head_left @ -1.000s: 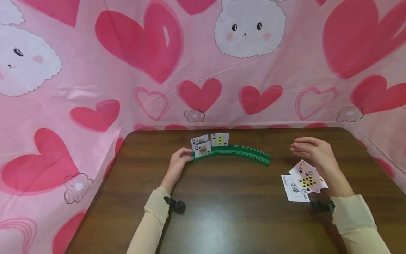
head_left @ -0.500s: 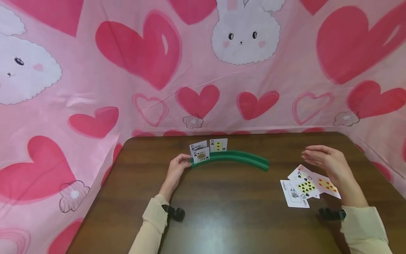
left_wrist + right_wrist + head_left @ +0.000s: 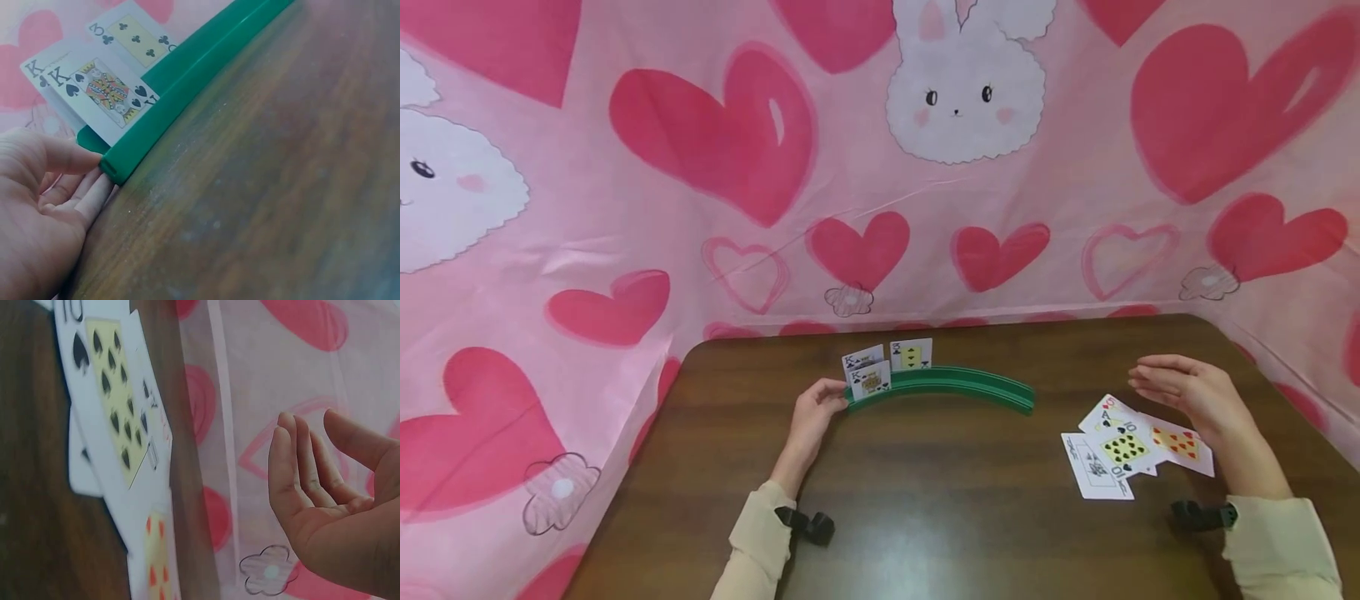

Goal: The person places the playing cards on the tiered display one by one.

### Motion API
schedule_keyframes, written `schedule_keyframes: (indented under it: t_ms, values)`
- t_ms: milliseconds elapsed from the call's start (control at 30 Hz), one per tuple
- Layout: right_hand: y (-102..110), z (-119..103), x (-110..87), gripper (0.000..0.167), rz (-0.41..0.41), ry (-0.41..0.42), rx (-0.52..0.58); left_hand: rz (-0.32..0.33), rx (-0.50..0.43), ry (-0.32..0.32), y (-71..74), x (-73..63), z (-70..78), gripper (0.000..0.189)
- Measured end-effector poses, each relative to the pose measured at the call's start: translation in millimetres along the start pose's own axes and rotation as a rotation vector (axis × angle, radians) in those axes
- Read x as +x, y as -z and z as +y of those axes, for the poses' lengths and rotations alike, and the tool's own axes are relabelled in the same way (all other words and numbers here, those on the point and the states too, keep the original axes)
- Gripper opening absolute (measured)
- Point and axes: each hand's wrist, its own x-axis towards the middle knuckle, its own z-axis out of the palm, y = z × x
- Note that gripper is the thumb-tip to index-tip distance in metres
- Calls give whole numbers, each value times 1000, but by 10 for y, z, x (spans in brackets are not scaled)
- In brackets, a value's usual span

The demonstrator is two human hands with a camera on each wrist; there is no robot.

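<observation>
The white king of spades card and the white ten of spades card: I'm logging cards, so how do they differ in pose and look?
The king of spades card stands in the green curved plastic holder; the ten of spades card lies in the loose card pile. The king shows a crowned figure; the ten shows pips on yellow. Both have black spades.

The right hand (image 3: pixel 1208 404) is sliding off to its own right, away from the green rack (image 3: pixel 973 384) on its left. The sleeve (image 3: pixel 1281 542) behind it is going along too. The hand and wrist are no longer covering most of the card with red marks (image 3: pixel 1176 442), so that card is showing now, just left of the wrist. The head view is tipping up a little, and more of the bunny (image 3: pixel 966 108) far beyond the hand is coming into sight.
</observation>
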Motion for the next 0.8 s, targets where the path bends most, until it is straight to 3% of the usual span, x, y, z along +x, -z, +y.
schedule_keyframes:
  t_ms: [367,633,800]
  values:
    - [198,108,-32,42,-9,-6,98,-12,6,-23,10,0,-11,20]
    - [277,195,-30,39,-3,-63,66,-5,2,-6,18,5,-12,21]
    - [319,248,-24,38,-2,-131,-30,-17,6,1,14,36,-16,22]
